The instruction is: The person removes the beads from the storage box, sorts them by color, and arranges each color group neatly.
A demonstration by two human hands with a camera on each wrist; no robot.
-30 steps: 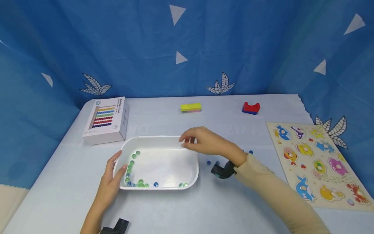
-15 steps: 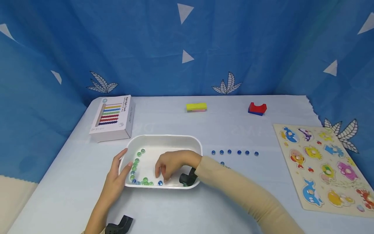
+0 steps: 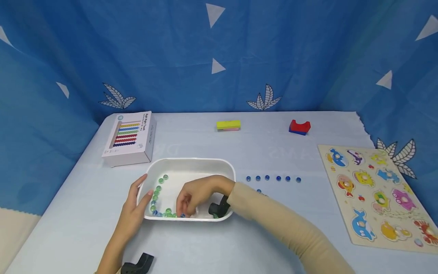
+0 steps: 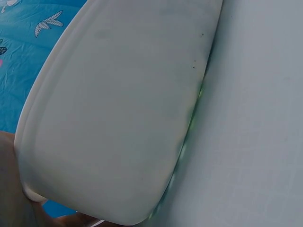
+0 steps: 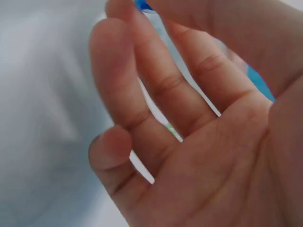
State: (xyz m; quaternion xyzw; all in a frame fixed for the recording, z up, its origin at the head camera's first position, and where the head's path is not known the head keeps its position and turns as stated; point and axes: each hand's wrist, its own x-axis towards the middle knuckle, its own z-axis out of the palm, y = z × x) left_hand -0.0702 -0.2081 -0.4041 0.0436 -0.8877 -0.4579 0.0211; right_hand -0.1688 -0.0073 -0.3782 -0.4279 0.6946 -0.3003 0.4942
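Observation:
A white rectangular tray (image 3: 191,164) lies on the table. My left hand (image 3: 133,210) grips its left end, thumb over the rim and fingers outside; the left wrist view mostly shows the tray's outer wall (image 4: 109,109). Inside, green marbles (image 3: 158,188) line the left wall and front left corner, with a few blue ones among them. My right hand (image 3: 199,192) reaches down into the tray and pinches a blue marble (image 3: 183,215) near the front wall. In the right wrist view, the blue marble (image 5: 143,5) peeks out between thumb and fingertips.
A row of blue marbles (image 3: 267,177) lies right of the tray, with another blue marble (image 3: 259,191) in front, partly behind the sleeve. An abacus box (image 3: 130,139) stands back left. Yellow blocks (image 3: 228,125), a red block (image 3: 299,126) and an animal puzzle board (image 3: 373,198) sit farther off.
My right hand has come from above the tray's back right rim down into the tray, then slid slightly left onto the blue marble. The left hand keeps its grip on the tray.

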